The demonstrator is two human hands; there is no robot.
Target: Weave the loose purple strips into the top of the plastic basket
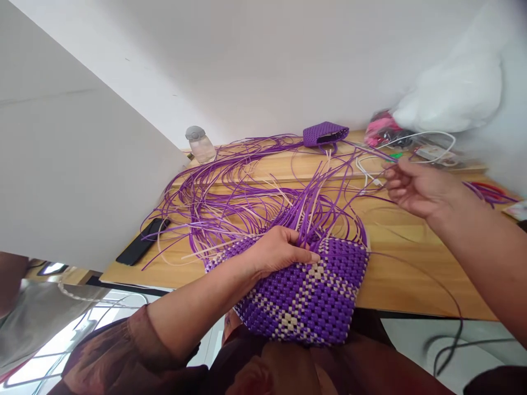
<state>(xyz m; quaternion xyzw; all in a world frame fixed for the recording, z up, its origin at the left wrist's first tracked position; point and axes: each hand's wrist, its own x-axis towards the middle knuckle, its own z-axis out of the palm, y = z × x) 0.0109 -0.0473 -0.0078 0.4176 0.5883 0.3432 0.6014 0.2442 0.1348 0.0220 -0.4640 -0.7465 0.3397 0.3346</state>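
Observation:
A half-woven purple and cream plastic basket (333, 307) leans between my lap and the table edge. Many loose purple and cream strips (247, 206) fan out from its upper edge over the tabletop. My left hand (284, 252) grips that edge, thumb pressed on the weave and fingers behind it among the strips. Out to the right and raised above the table, my right hand (415, 186) is closed in a pinch on thin purple strips (373, 151). Its fingertips partly hide where the strips end.
A small purple woven basket (325, 133) lies at the back. A jar (200, 144) and a black phone (142, 241) are at left. At right are a white cable (447, 137), a pink bundle (382, 129) and a white plastic bag (457, 93). A grey partition (82, 137) stands left.

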